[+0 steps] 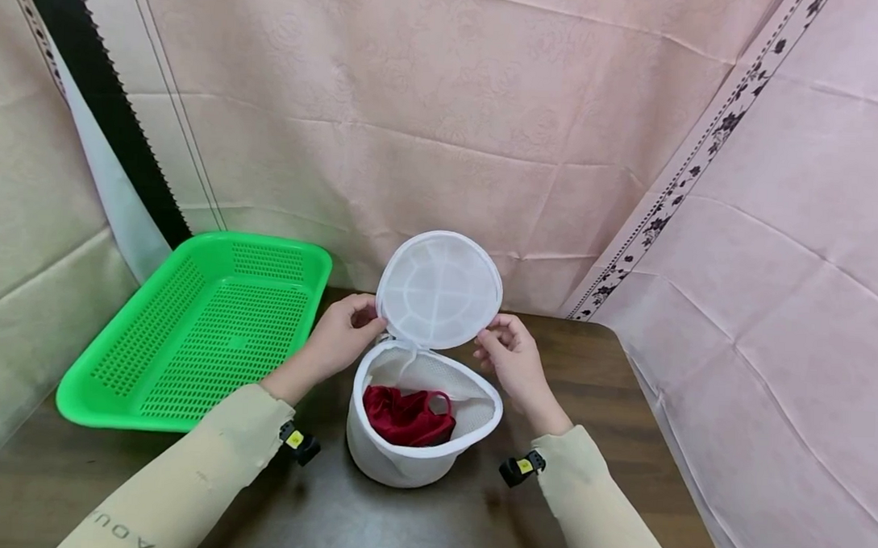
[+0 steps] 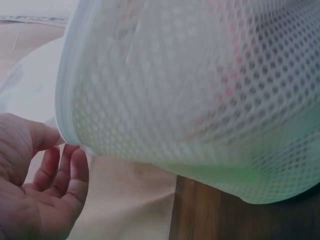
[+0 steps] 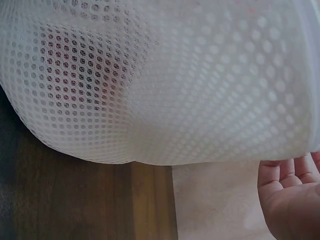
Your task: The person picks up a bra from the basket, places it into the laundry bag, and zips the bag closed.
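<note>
A round white mesh laundry bag stands upright on the table, its lid raised at the back. Inside lies a dark red satiny garment with a thin loop of strap; its red shows faintly through the mesh in the right wrist view. My left hand pinches the lid's lower left edge between thumb and fingers. On the opposite side, my right hand pinches the lid's lower right edge. The right thumb is hidden in the right wrist view.
To the left, a green plastic basket with slotted sides sits close by my left forearm. Pale cloth curtains hang behind and on both sides of the brown wooden table. Each wrist wears a small black camera.
</note>
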`<action>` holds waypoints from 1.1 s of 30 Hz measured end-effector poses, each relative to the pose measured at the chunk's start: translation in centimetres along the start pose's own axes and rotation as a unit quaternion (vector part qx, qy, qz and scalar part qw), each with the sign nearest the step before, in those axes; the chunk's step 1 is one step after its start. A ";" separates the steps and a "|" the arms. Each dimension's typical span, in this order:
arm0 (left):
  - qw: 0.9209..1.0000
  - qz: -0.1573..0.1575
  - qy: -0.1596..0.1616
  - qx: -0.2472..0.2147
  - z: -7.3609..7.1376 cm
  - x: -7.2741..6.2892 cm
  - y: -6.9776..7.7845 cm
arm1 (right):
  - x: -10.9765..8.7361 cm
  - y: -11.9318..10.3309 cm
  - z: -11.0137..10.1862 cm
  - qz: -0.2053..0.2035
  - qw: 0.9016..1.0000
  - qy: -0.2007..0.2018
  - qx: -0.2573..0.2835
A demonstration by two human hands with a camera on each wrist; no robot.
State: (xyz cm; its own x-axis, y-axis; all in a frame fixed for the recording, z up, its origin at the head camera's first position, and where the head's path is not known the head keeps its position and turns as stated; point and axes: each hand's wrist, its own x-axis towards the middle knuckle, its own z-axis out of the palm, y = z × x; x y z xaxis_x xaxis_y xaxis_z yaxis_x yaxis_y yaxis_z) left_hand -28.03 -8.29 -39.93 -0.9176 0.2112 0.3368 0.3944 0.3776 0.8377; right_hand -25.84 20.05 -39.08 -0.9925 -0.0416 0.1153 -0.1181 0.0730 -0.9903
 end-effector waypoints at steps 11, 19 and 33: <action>1.000 0.019 0.012 -0.018 -0.1 0.1 0.2 | 0.8 1.7 -0.5 -0.072 0.997 0.010 0.010; 0.999 0.013 0.008 -0.039 -0.2 0.1 -0.2 | 0.6 1.5 -0.7 -0.105 0.994 -0.002 -0.014; 0.991 -0.052 -0.037 -0.121 -0.5 -1.0 -0.4 | -1.3 0.2 -0.8 -0.067 0.995 -0.045 -0.060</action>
State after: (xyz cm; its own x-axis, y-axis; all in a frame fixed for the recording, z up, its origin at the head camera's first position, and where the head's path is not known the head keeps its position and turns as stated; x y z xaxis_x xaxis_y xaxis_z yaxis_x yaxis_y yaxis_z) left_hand -27.29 -9.13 -40.37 -0.9433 0.2504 0.2179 0.2658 0.1765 0.9477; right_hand -24.58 20.87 -39.39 -0.9613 -0.1482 0.2322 -0.2570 0.1799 -0.9495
